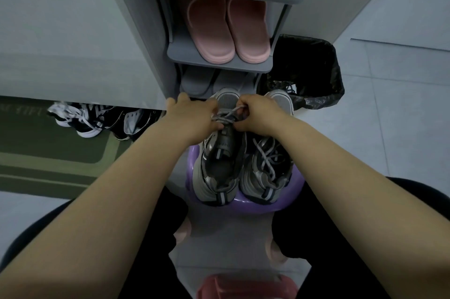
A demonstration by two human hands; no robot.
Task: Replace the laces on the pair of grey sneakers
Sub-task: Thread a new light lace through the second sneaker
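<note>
Two grey sneakers stand side by side on a purple stool (275, 203), toes pointing away from me. The left sneaker (220, 165) has its tongue bare; a grey lace (225, 115) runs only through the eyelets near the toe. My left hand (192, 113) rests on that shoe's left side and pinches the lace. My right hand (255, 113) grips a strand of the same lace and pulls it up near the toe. The right sneaker (266, 167) is still laced, its grey lace lying loose over the tongue.
A grey shoe rack (219, 60) stands just beyond the stool, with pink slippers (229, 31) on one shelf and grey slippers below. A bin lined with a black bag (314, 67) sits to the right. Black-and-white sneakers (95, 118) lie on the left by a green mat (48, 152).
</note>
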